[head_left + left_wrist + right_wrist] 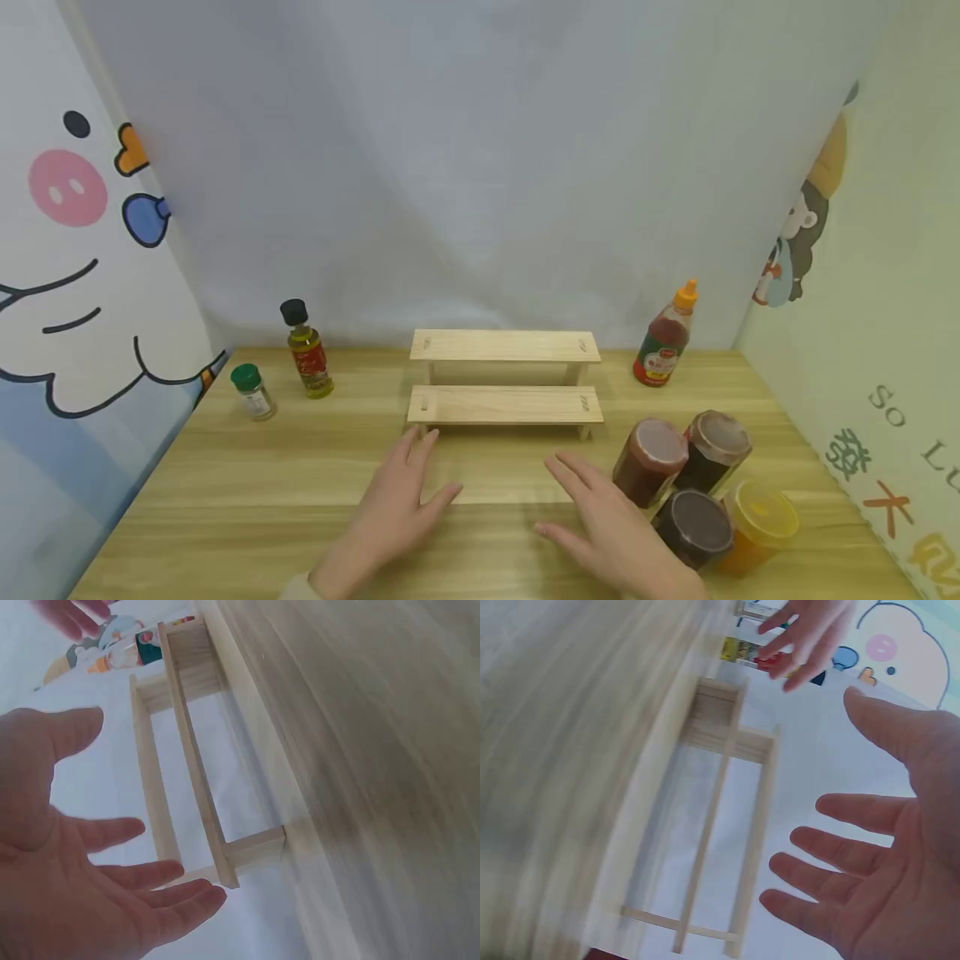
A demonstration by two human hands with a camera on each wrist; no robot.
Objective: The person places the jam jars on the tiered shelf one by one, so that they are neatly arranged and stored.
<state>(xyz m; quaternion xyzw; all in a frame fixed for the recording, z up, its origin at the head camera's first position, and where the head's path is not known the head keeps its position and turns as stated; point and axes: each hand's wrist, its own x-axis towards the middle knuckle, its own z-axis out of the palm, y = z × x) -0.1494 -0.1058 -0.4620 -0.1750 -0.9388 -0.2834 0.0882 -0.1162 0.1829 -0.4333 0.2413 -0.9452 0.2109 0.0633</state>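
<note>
A two-tier wooden rack (504, 405) stands at the middle of the table, near the back wall. My left hand (397, 504) is in front of its left end, fingers spread and holding nothing. My right hand (611, 529) is in front of its right end, also with straight fingers and nothing in them. In the left wrist view the rack (196, 765) lies beyond the left fingertips. From the right wrist, the same rack (724, 772) shows beside the right hand (885, 855). Several lidded jars, among them a red-brown one (651, 462), stand close to the right hand.
At the left are a green-capped spice jar (253, 392) and a black-capped oil bottle (309, 358). A sauce bottle with an orange tip (663, 343) stands right of the rack. Beside the red-brown jar are two dark jars (712, 454) and a yellow-lidded jar (759, 525).
</note>
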